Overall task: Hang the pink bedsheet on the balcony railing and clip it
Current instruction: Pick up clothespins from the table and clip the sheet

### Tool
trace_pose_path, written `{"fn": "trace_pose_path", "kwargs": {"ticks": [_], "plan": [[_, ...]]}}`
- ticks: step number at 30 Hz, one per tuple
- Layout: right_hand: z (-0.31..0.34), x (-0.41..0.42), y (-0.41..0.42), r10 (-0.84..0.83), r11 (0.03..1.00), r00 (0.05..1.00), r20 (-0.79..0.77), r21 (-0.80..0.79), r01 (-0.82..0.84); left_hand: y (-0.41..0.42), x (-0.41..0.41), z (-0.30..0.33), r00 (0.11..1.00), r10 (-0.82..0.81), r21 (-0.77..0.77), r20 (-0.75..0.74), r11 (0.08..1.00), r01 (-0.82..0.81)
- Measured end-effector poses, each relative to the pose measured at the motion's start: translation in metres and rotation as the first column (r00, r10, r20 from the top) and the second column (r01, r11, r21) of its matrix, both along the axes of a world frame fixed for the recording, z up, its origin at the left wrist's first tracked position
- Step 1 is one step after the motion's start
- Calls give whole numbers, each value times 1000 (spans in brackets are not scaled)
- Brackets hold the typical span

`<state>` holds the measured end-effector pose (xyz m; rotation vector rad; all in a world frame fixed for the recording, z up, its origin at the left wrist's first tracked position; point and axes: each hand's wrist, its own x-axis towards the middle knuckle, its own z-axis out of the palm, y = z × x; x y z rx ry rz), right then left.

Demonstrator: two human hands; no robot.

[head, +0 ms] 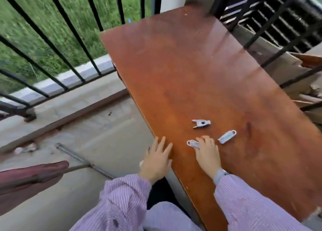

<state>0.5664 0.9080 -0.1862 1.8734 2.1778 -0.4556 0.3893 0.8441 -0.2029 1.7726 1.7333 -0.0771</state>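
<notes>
On the reddish wooden tabletop (191, 65), beside black balcony railing (57, 44), three grey clips (201, 123) are laid; the right hand (207, 154) is curled on one, the left hand (157, 159) spread flat, empty.

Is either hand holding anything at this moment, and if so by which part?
Nothing is clearly held. The left hand rests flat on the table edge. The right hand has fingertips on one end of a clip; a grip cannot be told.

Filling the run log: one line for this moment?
stage: fetching clips | right hand: on nearest clip | left hand: flat at table edge | clips on table: three | sheet: unconfirmed
</notes>
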Motion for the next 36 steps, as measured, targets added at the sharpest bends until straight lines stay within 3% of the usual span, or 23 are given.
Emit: {"fn": "trace_pose_path", "kwargs": {"ticks": [3,7,11,14,17,21,23,25,30,36], "plan": [[0,-6,15,-8,999,982,-191,34,14,2,-1,-3,1000,9,-22,-19,1000,-9],[11,-50,22,-83,992,820,-566,-127,13,-1,-35,7,963,267,25,30,963,-267],[15,-126,27,-87,941,659,-747,-278,-191,-12,-93,35,793,603,164,87,776,-609],[18,-197,17,10,851,589,-808,-303,-429,-41,-136,59,539,832,302,130,485,-821],[24,-267,-3,92,766,480,-873,-246,-594,-83,-170,78,220,960,430,174,127,-894],[41,-355,-40,261,612,358,-896,-133,-779,-136,-207,95,-292,916,416,274,-387,-823],[50,-395,-62,325,540,313,-892,-97,-836,-155,-225,100,-430,832,396,350,-547,-737],[59,-429,-84,368,482,250,-895,-46,-875,-167,-242,102,-468,797,390,383,-598,-700],[64,-495,-121,428,461,161,-889,61,-886,-175,-279,99,-433,793,422,429,-600,-680],[37,-516,-145,457,480,197,-868,54,-876,-181,-302,94,-449,771,450,453,-632,-631]]}}
